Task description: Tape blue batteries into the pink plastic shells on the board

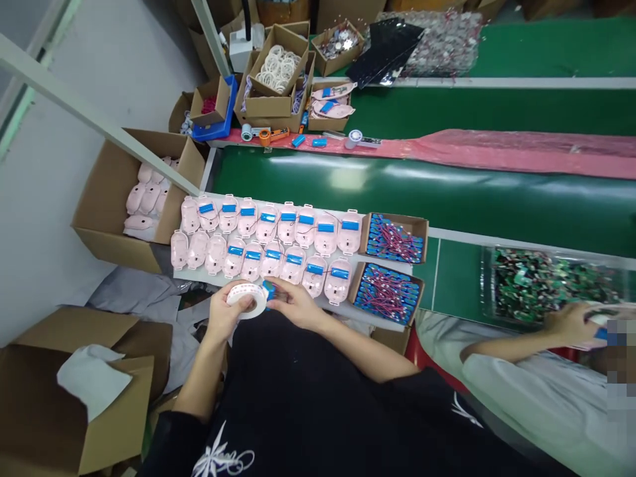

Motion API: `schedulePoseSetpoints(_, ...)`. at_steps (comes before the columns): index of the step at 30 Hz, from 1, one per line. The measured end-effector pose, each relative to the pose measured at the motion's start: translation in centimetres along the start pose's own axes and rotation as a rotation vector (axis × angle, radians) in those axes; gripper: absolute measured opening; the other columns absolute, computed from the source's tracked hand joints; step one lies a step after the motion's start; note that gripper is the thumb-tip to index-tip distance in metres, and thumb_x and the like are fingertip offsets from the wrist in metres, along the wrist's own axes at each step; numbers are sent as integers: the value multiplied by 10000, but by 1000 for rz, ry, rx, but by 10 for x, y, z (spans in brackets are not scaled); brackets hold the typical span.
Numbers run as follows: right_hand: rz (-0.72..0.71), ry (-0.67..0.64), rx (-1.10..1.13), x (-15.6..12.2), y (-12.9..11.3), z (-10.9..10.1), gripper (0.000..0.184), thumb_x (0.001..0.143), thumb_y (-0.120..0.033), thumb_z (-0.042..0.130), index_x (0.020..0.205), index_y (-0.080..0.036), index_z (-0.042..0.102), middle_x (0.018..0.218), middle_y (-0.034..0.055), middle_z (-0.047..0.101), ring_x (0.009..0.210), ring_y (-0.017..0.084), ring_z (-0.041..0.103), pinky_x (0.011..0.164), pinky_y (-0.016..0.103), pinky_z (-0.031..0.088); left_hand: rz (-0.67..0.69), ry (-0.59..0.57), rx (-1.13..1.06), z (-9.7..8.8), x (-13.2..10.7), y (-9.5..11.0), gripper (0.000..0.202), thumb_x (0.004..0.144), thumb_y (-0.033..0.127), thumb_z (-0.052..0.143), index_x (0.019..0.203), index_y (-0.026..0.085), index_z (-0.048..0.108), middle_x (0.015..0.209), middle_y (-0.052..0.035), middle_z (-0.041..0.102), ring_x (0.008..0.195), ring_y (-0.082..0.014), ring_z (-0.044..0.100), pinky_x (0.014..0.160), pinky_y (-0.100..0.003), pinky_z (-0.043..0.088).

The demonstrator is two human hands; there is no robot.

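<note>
My left hand [224,311] is closed around a white roll of tape [247,299] held near my body. My right hand [293,303] pinches a small blue battery [269,291] against the roll. Just beyond both hands lie two rows of pale pink plastic shells [263,242] on the white bench edge; most carry a blue battery, while the leftmost ones are bare. Two small cardboard boxes of blue batteries with red wires [392,240] [386,291] sit right of the rows.
A large carton of pink shells [144,199] stands at left, an open carton with white paper [74,391] at lower left. A green conveyor belt [447,192] runs behind. Another person's hand [571,323] reaches by a tray of green circuit boards [546,281] at right.
</note>
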State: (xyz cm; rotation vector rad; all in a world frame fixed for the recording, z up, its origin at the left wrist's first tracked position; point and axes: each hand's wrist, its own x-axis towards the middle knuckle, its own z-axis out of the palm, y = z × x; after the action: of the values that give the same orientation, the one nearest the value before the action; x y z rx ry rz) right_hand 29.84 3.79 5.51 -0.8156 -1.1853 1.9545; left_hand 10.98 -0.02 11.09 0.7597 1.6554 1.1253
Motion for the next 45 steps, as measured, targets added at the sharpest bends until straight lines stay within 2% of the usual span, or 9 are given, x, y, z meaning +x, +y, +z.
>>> schedulePoseSetpoints(4,66,414,431,35,37,49,619,645,-315,944,1216,-295,704,1073,15,773,962,222,748,938,398,608,70,181,-158,-19,28,-20,523,670,540,877,995,166,709,745,-19,686,536,-119,561,533,-245,493)
schedulePoseSetpoints(6,96,506,516,65,48,68,630,595,-268,967,1168,-280,705,965,0,780,867,207,753,852,366,626,93,211,-132,-41,46,-26,491,696,535,863,996,179,708,780,-26,686,578,-134,580,559,-254,502)
schedulePoseSetpoints(10,224,488,591,140,69,124,698,566,-257,983,1198,-261,687,861,-23,774,759,168,743,732,296,622,54,190,-40,-117,93,-28,471,693,493,874,1003,174,721,843,-44,694,655,-152,610,595,-250,512)
schedulePoseSetpoints(15,309,359,612,217,109,213,589,599,-288,968,1129,-246,714,843,-35,751,795,153,729,785,298,620,-50,254,-201,-229,136,-21,480,687,471,888,1007,163,708,790,-7,672,526,-79,510,504,-207,449)
schedulePoseSetpoints(18,214,522,496,256,122,205,430,675,-403,920,1020,-241,723,881,-9,743,877,172,718,857,324,611,-186,205,-246,-281,137,-24,476,646,439,916,971,156,714,690,25,627,476,-60,460,458,-190,397)
schedulePoseSetpoints(21,86,749,99,292,132,154,447,767,-492,830,1113,-233,712,1050,42,746,1070,214,691,985,384,567,-327,174,-287,-323,135,-35,478,619,422,926,948,146,717,640,36,604,460,-55,448,452,-185,381)
schedulePoseSetpoints(25,174,423,-677,321,160,118,456,816,-351,808,1225,-175,711,1252,120,700,1191,271,632,1099,435,479,-370,288,-307,-366,151,-55,499,569,409,938,924,146,705,639,42,608,466,-52,459,460,-180,383)
schedulePoseSetpoints(31,308,-111,-1352,340,202,146,420,945,-147,645,1364,-132,647,1360,163,619,1268,273,532,1139,378,397,-367,238,-323,-387,172,-65,476,604,404,923,947,151,710,648,41,611,473,-59,469,465,-186,393)
schedulePoseSetpoints(45,508,-170,-1530,346,219,152,401,1013,-93,416,1339,-164,638,1440,206,518,1343,319,432,996,424,505,-428,243,-340,-382,157,-64,433,624,393,921,945,173,730,685,17,641,492,-78,489,481,-210,413)
